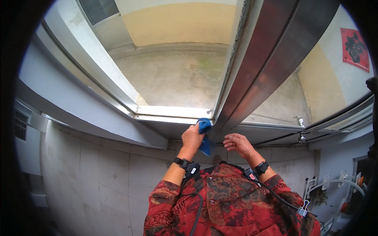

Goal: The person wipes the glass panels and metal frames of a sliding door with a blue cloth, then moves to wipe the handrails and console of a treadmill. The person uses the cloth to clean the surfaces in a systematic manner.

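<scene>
My left hand (192,138) grips a blue cloth (204,126) at the lower right corner of a metal window frame. The cloth's upper part is bunched at my fingers, beside the bright sill (174,112), and its blurred lower end hangs down. To the right, my right hand (237,144) holds nothing, its fingers partly curled and apart, a little below the foot of the broad metal post (257,73). Both wrists wear black straps with small devices.
Glass panes stand on both sides of the post. A metal latch (300,121) sits on the right frame. A white wall edge (97,115) curves along the left. Dark cables lie over my red patterned jacket (224,203). Pale floor tiles (112,177) spread below.
</scene>
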Demonstrator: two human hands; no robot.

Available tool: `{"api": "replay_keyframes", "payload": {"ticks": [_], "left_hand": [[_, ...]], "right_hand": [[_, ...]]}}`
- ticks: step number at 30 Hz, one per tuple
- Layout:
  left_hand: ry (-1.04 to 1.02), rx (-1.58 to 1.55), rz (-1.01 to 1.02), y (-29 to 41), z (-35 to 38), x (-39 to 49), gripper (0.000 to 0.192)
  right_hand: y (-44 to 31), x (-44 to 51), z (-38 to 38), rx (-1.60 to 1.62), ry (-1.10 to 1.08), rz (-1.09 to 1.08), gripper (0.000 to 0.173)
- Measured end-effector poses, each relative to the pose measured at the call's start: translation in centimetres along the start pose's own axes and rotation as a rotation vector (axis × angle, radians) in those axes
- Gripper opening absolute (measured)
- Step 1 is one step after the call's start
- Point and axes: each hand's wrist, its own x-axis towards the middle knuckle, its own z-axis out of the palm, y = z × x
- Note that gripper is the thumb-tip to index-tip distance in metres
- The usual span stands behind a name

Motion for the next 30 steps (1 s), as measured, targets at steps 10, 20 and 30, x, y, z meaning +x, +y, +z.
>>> {"api": "replay_keyframes", "payload": {"ticks": [10,20,30], "left_hand": [[0.037,-0.132,0.024,2.6,1.8,-0.4,0.024],[-0.146,-0.102,0.118,0.6,1.3,-0.4,0.027],[0.041,-0.215,0.15,0.1,0.5,-0.1,0.023]], "right_hand": [[0.4,0.3,-2.1,0.042,-0.004,0.024,0.026],[-0.3,2.0,-1.1,-0.012,-0.092,0.067,0.029],[-0.7,2.9,-1.4,-0.007,-0.075,0.069,0.031]]}}
